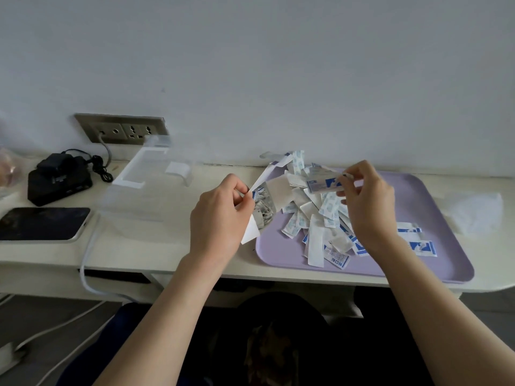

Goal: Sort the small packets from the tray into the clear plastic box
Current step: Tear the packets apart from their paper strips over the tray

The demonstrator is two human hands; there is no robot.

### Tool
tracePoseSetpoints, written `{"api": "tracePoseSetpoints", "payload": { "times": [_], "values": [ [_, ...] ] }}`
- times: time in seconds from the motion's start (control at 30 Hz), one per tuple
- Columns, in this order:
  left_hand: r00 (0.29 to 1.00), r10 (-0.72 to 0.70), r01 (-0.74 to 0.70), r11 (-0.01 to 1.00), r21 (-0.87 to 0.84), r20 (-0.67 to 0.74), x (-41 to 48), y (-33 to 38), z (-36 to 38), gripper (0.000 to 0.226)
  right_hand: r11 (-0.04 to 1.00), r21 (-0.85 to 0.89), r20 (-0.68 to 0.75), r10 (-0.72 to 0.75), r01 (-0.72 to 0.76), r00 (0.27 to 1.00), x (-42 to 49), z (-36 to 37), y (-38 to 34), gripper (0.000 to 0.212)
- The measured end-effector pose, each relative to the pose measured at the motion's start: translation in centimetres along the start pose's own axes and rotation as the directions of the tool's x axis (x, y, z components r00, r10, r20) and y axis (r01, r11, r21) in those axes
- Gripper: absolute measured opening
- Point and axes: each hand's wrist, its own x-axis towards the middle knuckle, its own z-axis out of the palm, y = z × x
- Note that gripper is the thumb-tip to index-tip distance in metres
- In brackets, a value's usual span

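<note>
My left hand (220, 211) pinches white packets (250, 231); right hand (367, 203) pinches blue packet (323, 185) over tray (434, 215). Picking step; next, drop into clear box (133, 196), centre-left.

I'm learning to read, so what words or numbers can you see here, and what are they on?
None can be read for sure.
On the blue-and-white packet at the near edge of the purple tray: blue characters, too blurred.
On the long packet pinched by the right hand: print too small.
On the white packets in the left hand: no readable print.
On the black box: pale mark, unreadable.
</note>
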Motion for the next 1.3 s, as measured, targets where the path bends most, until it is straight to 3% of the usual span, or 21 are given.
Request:
{"api": "tracePoseSetpoints", "payload": {
  "times": [0.13, 0.3, 0.4, 0.87, 1.0, 1.13, 1.3],
  "values": [
    [1.0, 0.006, -0.005, 1.0, -0.012, 0.017, -0.2, 0.5, 0.5, 0.01, 0.998, -0.052, -0.044, 0.029, -0.031, 0.999, 0.6, -1.4, 0.9, 0.021],
    [0.998, 0.016, -0.016, 1.0, -0.014, 0.052, -0.4, 1.4, 1.3, 0.01, 0.994, -0.103, -0.096, 0.014, -0.023, 0.995, 1.0, -2.4, 1.8, 0.006],
    [0.997, 0.022, -0.021, 1.0, -0.01, 0.069, -0.4, 1.7, 1.7, 0.009, 0.99, -0.136, -0.099, -0.036, 0.023, 0.994, 0.9, -2.2, 1.9, 0.01],
    [0.997, 0.012, -0.01, 1.0, -0.019, 0.071, -0.2, 2.0, 1.8, 0.01, 0.982, -0.185, 0.026, -0.04, 0.044, 0.999, 0.2, -0.1, 0.1, 0.022],
    [0.998, 0.018, -0.016, 1.0, -0.024, 0.067, -0.1, 1.9, 1.6, 0.01, 0.978, -0.182, 0.139, -0.073, 0.098, 0.988, -0.5, 1.1, -0.5, 0.02],
    [0.999, 0.015, -0.014, 1.0, -0.021, 0.048, 0.0, 1.6, 1.3, 0.009, 0.945, -0.219, 0.269, -0.179, 0.241, 0.946, -1.5, 2.4, -1.4, 0.018],
    [0.999, 0.018, -0.017, 0.999, -0.033, 0.031, 0.0, 1.2, 0.8, 0.009, 0.951, -0.049, 0.515, -0.238, 0.306, 0.823, -3.5, 4.2, -3.4, 0.018]
  ]
}}
